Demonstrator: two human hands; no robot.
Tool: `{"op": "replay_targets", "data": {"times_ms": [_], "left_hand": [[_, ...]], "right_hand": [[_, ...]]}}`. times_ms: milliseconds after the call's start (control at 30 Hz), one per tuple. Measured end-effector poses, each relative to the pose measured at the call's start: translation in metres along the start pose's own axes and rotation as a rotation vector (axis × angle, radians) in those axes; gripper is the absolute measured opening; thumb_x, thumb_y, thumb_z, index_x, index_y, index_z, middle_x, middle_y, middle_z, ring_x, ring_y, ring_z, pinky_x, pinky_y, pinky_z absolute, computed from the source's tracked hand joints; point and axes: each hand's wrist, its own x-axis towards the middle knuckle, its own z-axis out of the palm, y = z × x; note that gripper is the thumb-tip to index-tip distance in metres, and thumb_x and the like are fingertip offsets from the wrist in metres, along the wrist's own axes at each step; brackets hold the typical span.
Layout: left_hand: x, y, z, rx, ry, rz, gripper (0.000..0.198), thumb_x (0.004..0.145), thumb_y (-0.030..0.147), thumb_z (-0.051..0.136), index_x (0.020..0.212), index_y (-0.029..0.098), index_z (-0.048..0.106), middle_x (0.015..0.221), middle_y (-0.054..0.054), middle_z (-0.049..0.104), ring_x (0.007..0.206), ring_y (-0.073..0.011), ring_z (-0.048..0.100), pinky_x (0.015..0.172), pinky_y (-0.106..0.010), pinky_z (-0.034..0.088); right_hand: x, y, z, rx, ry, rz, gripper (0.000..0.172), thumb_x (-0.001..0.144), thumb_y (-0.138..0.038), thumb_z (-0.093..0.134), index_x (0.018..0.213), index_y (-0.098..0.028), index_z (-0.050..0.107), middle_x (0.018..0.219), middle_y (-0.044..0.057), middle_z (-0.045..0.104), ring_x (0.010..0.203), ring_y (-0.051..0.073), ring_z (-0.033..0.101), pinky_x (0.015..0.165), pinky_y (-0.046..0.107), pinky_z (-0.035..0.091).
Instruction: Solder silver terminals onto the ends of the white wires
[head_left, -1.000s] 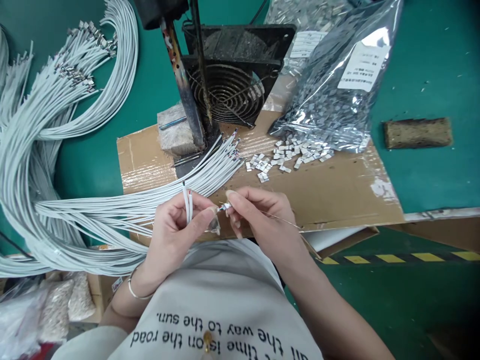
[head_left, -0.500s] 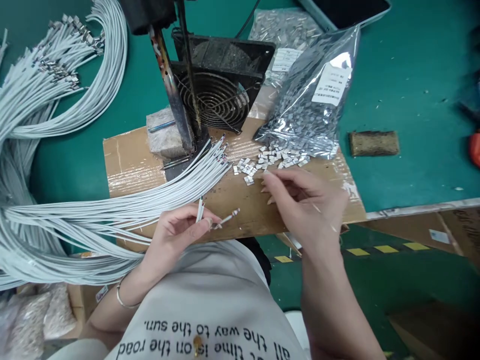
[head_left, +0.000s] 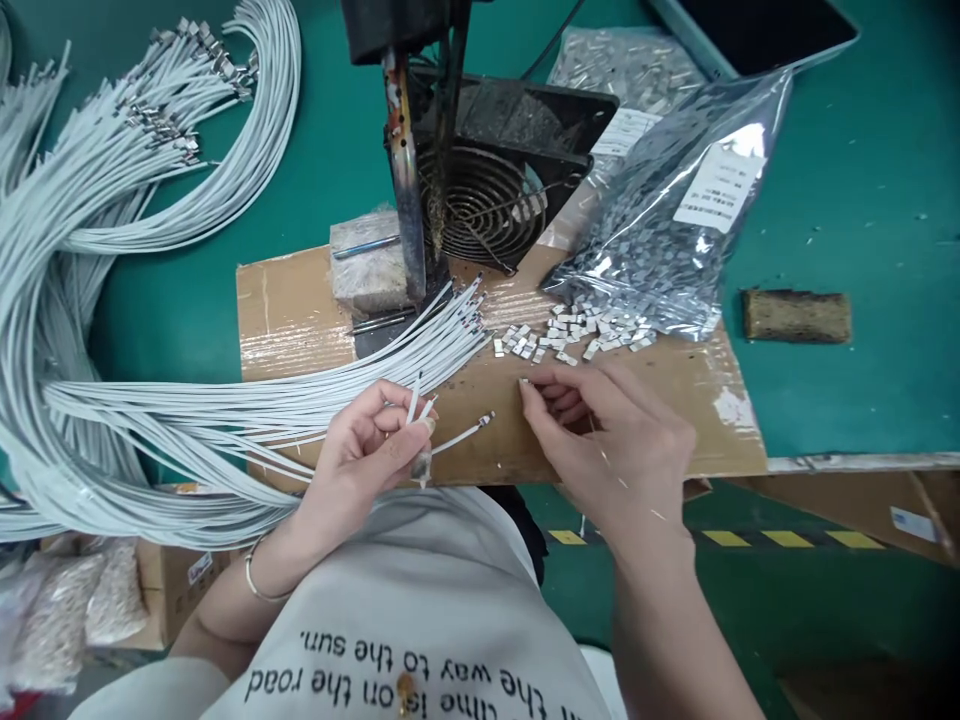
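Note:
My left hand (head_left: 375, 440) is closed on a few white cables, whose ends stick out past the thumb; one with a small connector at its tip points right. My right hand (head_left: 611, 425) hovers over the cardboard, thumb and index fingertip pressed together on something too small to make out. Just above its fingers lies a loose pile of small white connectors (head_left: 592, 328). A bundle of white cables (head_left: 360, 385) runs across the cardboard (head_left: 285, 300), ending left of the pile.
A soldering stand (head_left: 405, 180) and a black fan (head_left: 487, 200) stand behind the cables. A silvery bag of parts (head_left: 667, 220), a brown block (head_left: 796, 316) and a phone-like device (head_left: 757, 35) lie on the green table. More cable bundles (head_left: 255, 150) are at left.
The view has shifted, moving the table items rightward. My right hand has drawn slightly back from the connector pile, its thumb and index now together. The cable ends in my left hand are spread differently.

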Motion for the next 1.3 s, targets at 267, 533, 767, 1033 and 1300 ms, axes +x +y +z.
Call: {"op": "replay_targets", "data": {"times_ms": [267, 533, 767, 1033, 1300], "left_hand": [[-0.001, 0.001, 0.0, 0.057, 0.03, 0.02, 0.025, 0.092, 0.04, 0.08, 0.089, 0.019, 0.066, 0.066, 0.004, 0.059, 0.046, -0.0038, 0.024, 0.042, -0.02, 0.018], [-0.005, -0.002, 0.003, 0.248, 0.094, 0.127, 0.021, 0.097, 0.035, 0.075, 0.085, 0.018, 0.069, 0.061, 0.005, 0.056, 0.051, -0.0055, 0.038, 0.049, -0.019, 0.029], [-0.009, 0.002, 0.006, 0.286, 0.082, 0.18, 0.019, 0.099, 0.029, 0.072, 0.084, 0.018, 0.071, 0.059, 0.007, 0.051, 0.051, -0.005, 0.034, 0.048, -0.019, 0.028], [-0.009, 0.005, 0.006, 0.274, 0.054, 0.189, 0.019, 0.099, 0.022, 0.07, 0.081, 0.018, 0.069, 0.058, 0.007, 0.051, 0.051, -0.0049, 0.033, 0.048, -0.019, 0.027], [-0.008, 0.004, 0.006, 0.25, 0.039, 0.177, 0.015, 0.098, 0.022, 0.073, 0.085, 0.019, 0.067, 0.061, 0.007, 0.056, 0.052, -0.0047, 0.04, 0.049, -0.017, 0.032]], "right_hand": [[0.006, -0.007, 0.005, 0.451, 0.194, 0.439, 0.005, 0.088, -0.025, 0.081, 0.092, -0.025, 0.079, 0.078, 0.002, 0.075, 0.063, 0.018, 0.069, 0.061, 0.034, 0.061], [0.003, -0.035, 0.005, 0.775, 0.036, 0.435, 0.012, 0.093, -0.017, 0.075, 0.091, -0.025, 0.084, 0.07, -0.002, 0.071, 0.054, 0.009, 0.062, 0.048, 0.022, 0.054], [-0.003, -0.055, 0.01, 0.975, -0.23, 0.297, 0.025, 0.094, -0.012, 0.073, 0.101, -0.031, 0.087, 0.077, -0.003, 0.073, 0.06, 0.007, 0.06, 0.051, 0.019, 0.047], [-0.002, -0.056, 0.008, 0.999, -0.213, 0.254, 0.031, 0.093, -0.008, 0.072, 0.103, -0.033, 0.087, 0.073, -0.004, 0.071, 0.058, 0.005, 0.058, 0.05, 0.017, 0.046], [-0.003, -0.056, 0.009, 0.982, -0.185, 0.243, 0.03, 0.091, -0.007, 0.074, 0.1, -0.033, 0.088, 0.072, -0.003, 0.072, 0.056, 0.006, 0.058, 0.048, 0.019, 0.046]]}}
